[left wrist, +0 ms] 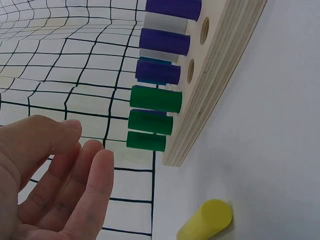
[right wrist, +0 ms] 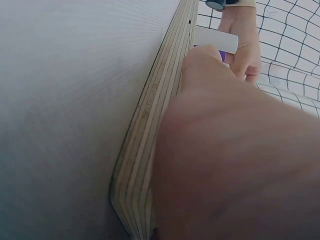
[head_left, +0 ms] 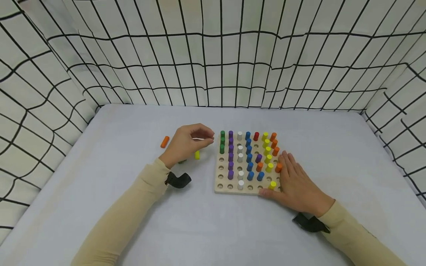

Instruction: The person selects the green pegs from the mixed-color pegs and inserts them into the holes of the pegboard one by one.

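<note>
A wooden pegboard [head_left: 225, 191] lies on the table, with columns of coloured pegs standing in its holes. My left hand [head_left: 186, 143] is just left of its far left corner, beside three green pegs [head_left: 222, 149]. Its thumb and fingers are bent loosely, and in the left wrist view there is a gap between them with nothing in it. My right hand [head_left: 296, 184] rests along the board's right edge, fingers stretched out and thumb at the near edge, next to a yellow peg [head_left: 272, 185]. In the right wrist view, the thumb lies against the board's layered side [right wrist: 145, 135].
Left of the board lie a loose yellow peg [head_left: 197, 154], an orange peg [head_left: 165, 142] and a dark green peg [head_left: 182, 161] partly hidden by my left wrist. A white wall with black netting [head_left: 219, 66] surrounds the back and sides of the white-covered table [head_left: 199, 229].
</note>
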`<action>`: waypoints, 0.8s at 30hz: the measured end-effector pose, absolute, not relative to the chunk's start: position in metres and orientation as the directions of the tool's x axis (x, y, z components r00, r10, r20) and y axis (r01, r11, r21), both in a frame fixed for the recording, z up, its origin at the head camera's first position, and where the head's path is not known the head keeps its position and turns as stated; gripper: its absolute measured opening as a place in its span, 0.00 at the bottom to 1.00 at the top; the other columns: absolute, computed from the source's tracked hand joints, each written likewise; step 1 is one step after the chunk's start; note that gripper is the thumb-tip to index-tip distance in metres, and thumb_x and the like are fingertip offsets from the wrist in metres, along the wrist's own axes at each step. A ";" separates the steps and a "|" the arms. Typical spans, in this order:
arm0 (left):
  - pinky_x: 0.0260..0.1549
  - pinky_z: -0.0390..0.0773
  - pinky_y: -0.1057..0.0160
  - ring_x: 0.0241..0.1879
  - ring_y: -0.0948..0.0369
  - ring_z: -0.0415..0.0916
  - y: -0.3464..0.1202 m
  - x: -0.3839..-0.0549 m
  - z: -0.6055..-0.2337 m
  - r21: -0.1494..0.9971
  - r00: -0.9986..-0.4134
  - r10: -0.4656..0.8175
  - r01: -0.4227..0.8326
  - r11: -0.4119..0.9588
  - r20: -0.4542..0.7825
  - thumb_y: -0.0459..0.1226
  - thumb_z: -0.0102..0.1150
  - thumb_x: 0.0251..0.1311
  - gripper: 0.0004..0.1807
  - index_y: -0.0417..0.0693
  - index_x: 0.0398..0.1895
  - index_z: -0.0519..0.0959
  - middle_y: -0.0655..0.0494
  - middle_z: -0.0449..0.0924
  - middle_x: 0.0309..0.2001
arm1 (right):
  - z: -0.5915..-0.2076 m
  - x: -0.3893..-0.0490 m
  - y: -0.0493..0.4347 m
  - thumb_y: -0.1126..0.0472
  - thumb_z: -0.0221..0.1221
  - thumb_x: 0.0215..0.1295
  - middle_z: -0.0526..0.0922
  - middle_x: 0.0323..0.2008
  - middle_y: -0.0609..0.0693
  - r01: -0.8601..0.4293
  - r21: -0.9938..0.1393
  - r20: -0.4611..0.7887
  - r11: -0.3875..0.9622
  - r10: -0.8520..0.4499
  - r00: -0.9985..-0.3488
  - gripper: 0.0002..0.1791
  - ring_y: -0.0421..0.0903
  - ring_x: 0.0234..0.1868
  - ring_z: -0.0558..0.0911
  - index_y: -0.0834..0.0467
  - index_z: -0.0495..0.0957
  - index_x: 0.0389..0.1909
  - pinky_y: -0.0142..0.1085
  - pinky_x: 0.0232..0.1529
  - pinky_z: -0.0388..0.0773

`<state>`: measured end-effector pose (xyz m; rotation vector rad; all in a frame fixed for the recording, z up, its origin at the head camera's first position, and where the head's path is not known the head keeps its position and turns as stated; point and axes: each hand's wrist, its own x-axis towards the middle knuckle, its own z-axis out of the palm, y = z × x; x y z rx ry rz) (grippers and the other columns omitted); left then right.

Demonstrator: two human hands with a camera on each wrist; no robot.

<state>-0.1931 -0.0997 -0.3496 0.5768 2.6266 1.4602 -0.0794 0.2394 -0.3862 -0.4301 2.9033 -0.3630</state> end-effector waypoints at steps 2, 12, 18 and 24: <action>0.51 0.88 0.61 0.51 0.58 0.88 -0.105 -0.194 -0.346 0.830 -0.928 0.353 0.288 0.477 0.120 0.39 0.71 0.64 0.10 0.51 0.47 0.86 0.53 0.89 0.48 | -0.386 -0.079 0.239 0.19 0.50 0.63 0.36 0.82 0.72 -0.257 -0.266 -0.150 0.929 -0.304 -0.941 0.71 0.73 0.83 0.42 0.74 0.38 0.80 0.70 0.79 0.50; 0.57 0.86 0.54 0.51 0.58 0.87 -0.130 -0.192 -0.334 0.788 -0.934 0.327 0.307 0.534 0.143 0.40 0.70 0.65 0.10 0.52 0.48 0.85 0.54 0.90 0.48 | -0.384 -0.079 0.237 0.18 0.51 0.62 0.37 0.82 0.71 -0.249 -0.271 -0.159 0.930 -0.299 -0.941 0.71 0.72 0.83 0.42 0.73 0.38 0.80 0.70 0.80 0.49; 0.50 0.86 0.62 0.51 0.59 0.87 -0.146 -0.191 -0.332 0.786 -0.946 0.301 0.277 0.552 0.121 0.41 0.69 0.65 0.09 0.54 0.47 0.85 0.55 0.89 0.48 | -0.384 -0.078 0.237 0.19 0.51 0.62 0.37 0.82 0.71 -0.252 -0.272 -0.155 0.929 -0.300 -0.941 0.71 0.73 0.83 0.42 0.73 0.38 0.80 0.70 0.79 0.49; 0.45 0.84 0.69 0.49 0.58 0.87 -0.161 -0.187 -0.336 0.768 -0.955 0.283 0.250 0.589 0.094 0.42 0.69 0.66 0.10 0.54 0.48 0.85 0.54 0.89 0.48 | -0.384 -0.077 0.237 0.19 0.51 0.63 0.36 0.82 0.72 -0.253 -0.271 -0.152 0.929 -0.301 -0.941 0.71 0.72 0.83 0.42 0.73 0.38 0.80 0.70 0.79 0.49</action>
